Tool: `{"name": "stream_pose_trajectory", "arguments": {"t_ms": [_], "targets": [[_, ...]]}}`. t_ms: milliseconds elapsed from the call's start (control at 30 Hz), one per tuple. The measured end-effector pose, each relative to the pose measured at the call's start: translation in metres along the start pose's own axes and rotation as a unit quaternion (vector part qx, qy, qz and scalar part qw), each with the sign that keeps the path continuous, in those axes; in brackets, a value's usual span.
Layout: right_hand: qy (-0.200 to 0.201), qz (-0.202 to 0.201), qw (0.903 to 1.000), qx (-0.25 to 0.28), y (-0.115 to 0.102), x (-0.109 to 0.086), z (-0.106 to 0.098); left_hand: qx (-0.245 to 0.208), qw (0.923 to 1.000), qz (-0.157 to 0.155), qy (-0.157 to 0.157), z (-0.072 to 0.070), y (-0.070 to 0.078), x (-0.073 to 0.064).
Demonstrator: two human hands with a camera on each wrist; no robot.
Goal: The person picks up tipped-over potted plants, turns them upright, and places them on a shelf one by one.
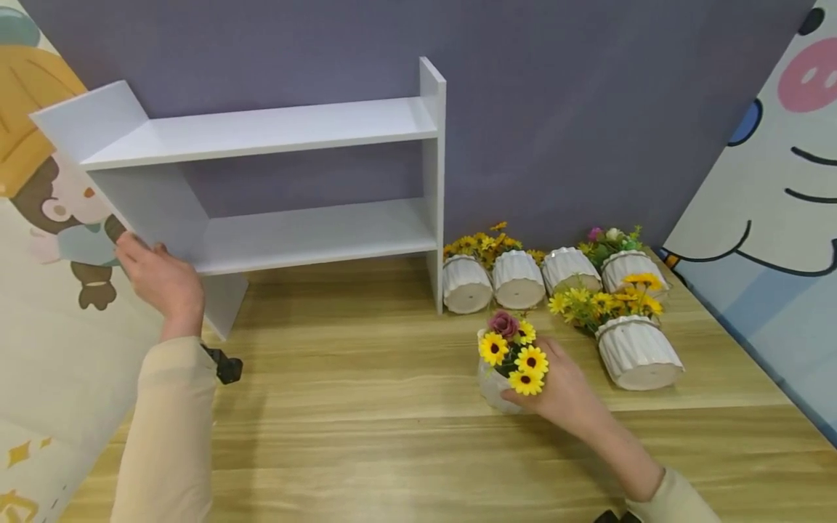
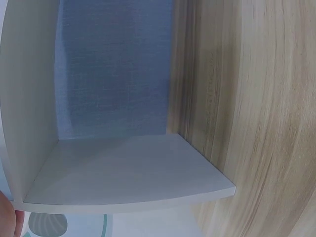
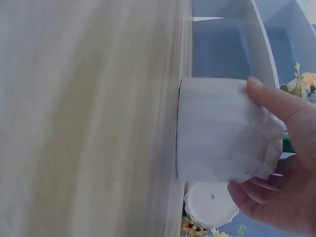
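Note:
My right hand (image 1: 559,388) grips a white ribbed flowerpot (image 3: 217,131) from its right side, thumb on one side and fingers on the other. Yellow sunflower-like blooms and one mauve rose (image 1: 504,324) fill this pot, which stands upright close over the table. My left hand (image 1: 163,280) touches the outer left side of a white two-tier shelf (image 1: 261,134), at the height of its lower board. Only the fingertips (image 2: 7,217) of that hand show in the left wrist view, by the shelf's side panel (image 2: 128,173).
Right of the shelf, several white pots (image 1: 467,285) of flowers lie on their sides with bases outward. A nearer pot (image 1: 639,352) with yellow flowers also lies tipped over. The wooden table (image 1: 366,450) meets a grey-purple backdrop (image 1: 556,123) behind.

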State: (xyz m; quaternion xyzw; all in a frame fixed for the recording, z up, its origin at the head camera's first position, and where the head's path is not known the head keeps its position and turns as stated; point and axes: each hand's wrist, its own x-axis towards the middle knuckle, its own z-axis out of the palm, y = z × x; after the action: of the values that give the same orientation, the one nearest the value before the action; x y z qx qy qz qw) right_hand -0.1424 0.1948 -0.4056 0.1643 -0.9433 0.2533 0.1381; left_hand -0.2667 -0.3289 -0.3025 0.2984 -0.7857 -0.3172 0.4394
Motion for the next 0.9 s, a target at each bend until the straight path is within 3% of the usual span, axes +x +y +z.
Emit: {"name": "stream_pose_trajectory", "arguments": {"t_ms": [233, 567, 900], "targets": [[-0.035, 0.002, 0.9993, 0.014, 0.0, 0.002, -0.002, -0.003, 0.9999, -0.007, -0.007, 0.001, 0.002, -0.001], [-0.035, 0.04, 0.9985, -0.017, -0.008, 0.008, 0.001, 0.013, 0.9998, -0.001, -0.014, 0.0, 0.001, 0.0], [-0.026, 0.053, 0.9983, 0.004, -0.031, 0.021, -0.001, 0.017, 0.9997, 0.011, -0.012, -0.002, -0.001, -0.001]]}}
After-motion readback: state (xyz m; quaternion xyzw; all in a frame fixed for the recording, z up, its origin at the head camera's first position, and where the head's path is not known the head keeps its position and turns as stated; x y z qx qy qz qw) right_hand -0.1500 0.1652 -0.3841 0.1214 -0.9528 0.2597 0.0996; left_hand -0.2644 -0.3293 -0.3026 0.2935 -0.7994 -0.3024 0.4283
